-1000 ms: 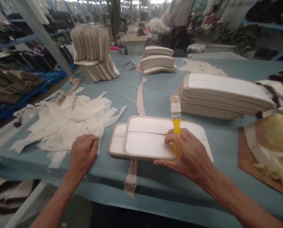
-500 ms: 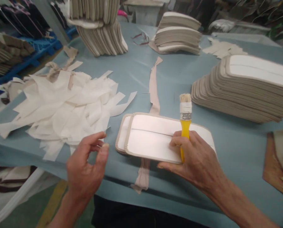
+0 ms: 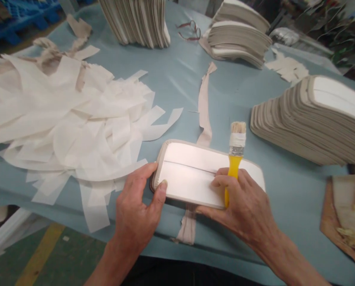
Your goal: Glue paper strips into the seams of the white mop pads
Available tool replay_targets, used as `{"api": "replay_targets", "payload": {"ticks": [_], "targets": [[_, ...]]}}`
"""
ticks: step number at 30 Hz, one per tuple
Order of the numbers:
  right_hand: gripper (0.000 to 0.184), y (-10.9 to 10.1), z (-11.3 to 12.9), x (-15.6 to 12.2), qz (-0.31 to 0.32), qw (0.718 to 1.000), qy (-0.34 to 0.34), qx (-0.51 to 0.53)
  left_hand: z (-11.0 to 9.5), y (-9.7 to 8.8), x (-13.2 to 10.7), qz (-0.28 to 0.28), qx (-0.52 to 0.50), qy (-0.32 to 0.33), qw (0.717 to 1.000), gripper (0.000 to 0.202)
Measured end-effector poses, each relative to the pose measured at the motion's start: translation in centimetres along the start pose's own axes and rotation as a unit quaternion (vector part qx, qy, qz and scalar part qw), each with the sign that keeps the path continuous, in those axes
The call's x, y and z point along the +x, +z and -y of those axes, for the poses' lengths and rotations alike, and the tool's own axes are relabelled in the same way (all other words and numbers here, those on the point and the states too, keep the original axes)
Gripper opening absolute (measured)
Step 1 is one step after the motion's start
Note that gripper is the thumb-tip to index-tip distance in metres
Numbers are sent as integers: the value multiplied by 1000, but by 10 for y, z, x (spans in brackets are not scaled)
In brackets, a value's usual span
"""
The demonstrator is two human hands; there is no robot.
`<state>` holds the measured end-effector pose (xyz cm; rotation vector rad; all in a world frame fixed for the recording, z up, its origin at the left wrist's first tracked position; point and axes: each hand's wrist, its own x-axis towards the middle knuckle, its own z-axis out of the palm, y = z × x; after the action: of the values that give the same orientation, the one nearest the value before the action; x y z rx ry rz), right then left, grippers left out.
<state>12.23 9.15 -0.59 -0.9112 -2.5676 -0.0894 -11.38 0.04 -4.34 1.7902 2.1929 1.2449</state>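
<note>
Rounded white panels with beige edging (image 3: 192, 174) lie in a small stack before me, a dark line along the top one. My left hand (image 3: 141, 198) grips their left end, its thumb on the near corner and its forefinger along the far side. Tucked between my right hand's fingers is a paintbrush (image 3: 233, 167) with a yellow handle, its bristles pointing up and away. The same right hand (image 3: 240, 194) rests on the panels' right part, thumb at the near edge. A pale pink cloth strip (image 3: 204, 107) runs under the stack and shows on both sides.
A heap of white strips (image 3: 85, 123) covers the table's left side. Tall stacks of panels stand at the right (image 3: 296, 123), back centre (image 3: 136, 24) and back right (image 3: 240, 39). Glasses (image 3: 191, 31) lie at the back. A brown board with dried residue (image 3: 332, 214) sits at the right.
My left hand has moved right onto the panels' left end. The panels, offset before, now lie nearly flush. My right hand keeps the brush. The view has shifted.
</note>
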Motion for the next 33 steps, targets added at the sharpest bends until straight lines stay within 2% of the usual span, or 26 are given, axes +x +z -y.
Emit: {"api": "replay_targets", "payload": {"ticks": [6, 12, 15, 18, 22, 24, 26, 27, 30, 33], "targets": [[49, 7, 2, -2, 21, 1000, 12, 6, 0, 3, 0, -10, -6, 20, 1000, 26], [56, 12, 0, -6, 24, 999, 21, 26, -2, 5, -1, -9, 30, 31, 999, 23], [54, -1, -8, -6, 13, 998, 22, 66, -4, 5, 0, -11, 39, 39, 998, 23], [49, -26, -14, -2, -8, 990, 67, 122, -5, 5, 1, -11, 44, 39, 998, 23], [72, -60, -5, 13, -55, 951, 132, 273, -4, 6, 1, -13, 46, 38, 998, 22], [65, -67, 6, 24, -87, 933, 173, 304, -3, 6, 0, -11, 47, 38, 998, 22], [41, -66, 17, 35, -143, 910, 229, 313, -3, 6, 0, -6, 49, 35, 998, 22], [35, -63, 22, 40, -167, 896, 252, 326, -3, 6, 1, -5, 50, 33, 998, 22], [49, -49, 33, 49, -187, 853, 293, 390, -4, 6, 2, -3, 47, 31, 998, 21], [67, -37, 39, 48, -121, 825, 328, 445, -4, 7, 2, -4, 48, 32, 998, 21]]}}
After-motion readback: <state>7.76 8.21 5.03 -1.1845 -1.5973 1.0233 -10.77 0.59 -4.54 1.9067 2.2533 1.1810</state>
